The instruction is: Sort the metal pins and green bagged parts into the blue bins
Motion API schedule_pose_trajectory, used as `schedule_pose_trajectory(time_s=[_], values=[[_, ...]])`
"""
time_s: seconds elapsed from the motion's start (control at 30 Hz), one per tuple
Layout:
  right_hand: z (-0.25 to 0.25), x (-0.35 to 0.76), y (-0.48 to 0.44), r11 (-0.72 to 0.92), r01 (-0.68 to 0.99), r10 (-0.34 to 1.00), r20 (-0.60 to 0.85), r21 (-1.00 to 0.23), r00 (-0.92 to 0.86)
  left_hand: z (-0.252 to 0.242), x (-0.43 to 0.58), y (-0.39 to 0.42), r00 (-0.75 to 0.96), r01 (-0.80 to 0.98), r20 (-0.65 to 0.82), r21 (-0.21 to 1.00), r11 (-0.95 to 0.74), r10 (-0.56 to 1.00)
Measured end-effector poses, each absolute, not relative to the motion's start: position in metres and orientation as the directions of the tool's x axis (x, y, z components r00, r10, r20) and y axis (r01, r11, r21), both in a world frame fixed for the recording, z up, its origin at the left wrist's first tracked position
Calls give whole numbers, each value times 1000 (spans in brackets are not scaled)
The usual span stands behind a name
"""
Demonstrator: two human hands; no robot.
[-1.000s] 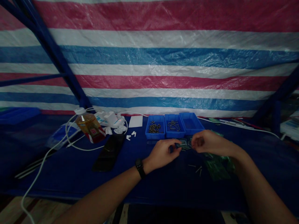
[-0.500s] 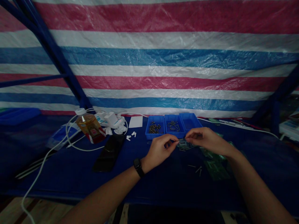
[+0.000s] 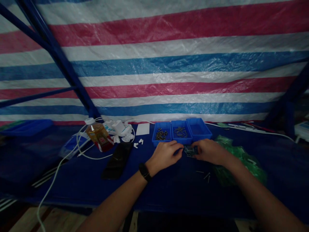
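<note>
Left hand (image 3: 166, 154): finger and thumb bent close together by the left end of a small shiny packet (image 3: 190, 150); can't tell if they pinch anything.
Right hand (image 3: 209, 151): fingers curled at the packet's right end; too blurry to tell if they grip it.
Packet spot: between both hands, just near of the middle tray (image 3: 182, 140).
Thin pins (image 3: 207, 176): a few lie nearer on the blue surface (image 3: 173, 193).
Left tray (image 3: 159, 142): little metal bits inside.
Green bags (image 3: 251, 166): right.

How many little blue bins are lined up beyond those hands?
3, side by side: the left bin with stubby metal pieces, the middle bin with thin pins, and the right bin beyond the right hand. None looks hidden.
</note>
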State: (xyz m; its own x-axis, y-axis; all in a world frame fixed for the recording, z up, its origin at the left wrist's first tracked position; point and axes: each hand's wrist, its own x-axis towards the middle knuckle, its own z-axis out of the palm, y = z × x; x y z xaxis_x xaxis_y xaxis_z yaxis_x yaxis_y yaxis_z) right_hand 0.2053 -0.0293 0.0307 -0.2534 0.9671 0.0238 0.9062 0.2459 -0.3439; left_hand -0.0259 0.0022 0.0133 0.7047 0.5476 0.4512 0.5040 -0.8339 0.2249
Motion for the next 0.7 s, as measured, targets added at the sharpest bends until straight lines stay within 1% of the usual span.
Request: schedule_pose_trajectory(time_s=[0.1, 0.17, 0.27, 0.33, 0.4, 0.47, 0.57, 0.7], values=[[30, 204, -28, 229, 922, 970, -8, -313, -244, 10, -24, 2, 790, 477, 323, 210, -854, 521], [31, 204, -27, 238, 927, 969, 6, -291, -247, 8, -22, 2, 805, 478, 285, 208, -854, 520], [36, 206, -26, 272, 927, 962, 74, -260, -262, 5, -20, 2, 790, 508, 280, 199, -838, 546], [38, 209, -26, 288, 919, 957, 119, -268, -265, 5, -20, 2, 775, 531, 279, 199, -824, 567], [37, 211, -26, 296, 902, 955, 109, -315, -276, 4, -20, 2, 768, 542, 273, 207, -815, 580], [35, 210, -26, 295, 893, 955, 62, -340, -291, 3, -20, 3, 768, 537, 271, 223, -814, 581], [30, 205, -27, 291, 912, 955, 27, -289, -296, 0, -20, 4, 758, 537, 278, 248, -806, 591], [29, 195, -26, 295, 931, 956, 64, -214, -288, -2, -19, 5, 710, 579, 291, 277, -767, 642]])
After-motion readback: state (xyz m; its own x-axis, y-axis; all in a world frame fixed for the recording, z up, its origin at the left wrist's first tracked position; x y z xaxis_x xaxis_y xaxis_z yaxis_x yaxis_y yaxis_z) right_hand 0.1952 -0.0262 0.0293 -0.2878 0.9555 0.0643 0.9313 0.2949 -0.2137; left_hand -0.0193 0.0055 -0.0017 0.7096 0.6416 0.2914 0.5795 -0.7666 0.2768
